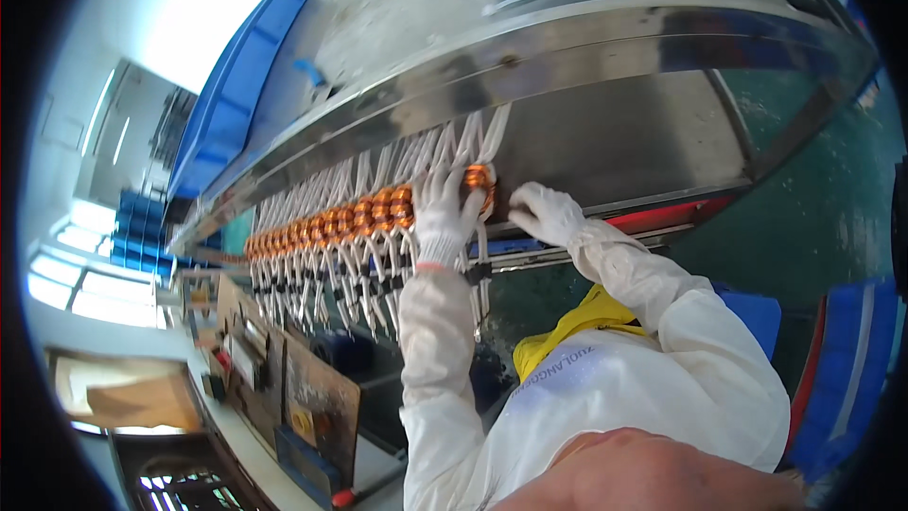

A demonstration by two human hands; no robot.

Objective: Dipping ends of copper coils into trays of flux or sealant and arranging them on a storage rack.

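A long row of copper-wound coils (364,216) lies along the workbench front, white sleeved leads running from both sides. My left hand (438,213), in a white glove, rests on the right end of this row, fingers stretched over it and thumb apart. Just beside that thumb sits the end coil (480,180). To its right, my right hand (549,215), also gloved in white, is above the metal shelf near the end coil. Its fingers are bent, with a gap between thumb and fingertips, and nothing shows in them.
A steel rail (511,61) runs behind the coils, below a grey tabletop (407,9) with white strips and a blue-handled tool. A blue bin (236,85) stands at the far left. The bare metal shelf (624,132) extends right; a blue crate (851,369) is at lower right.
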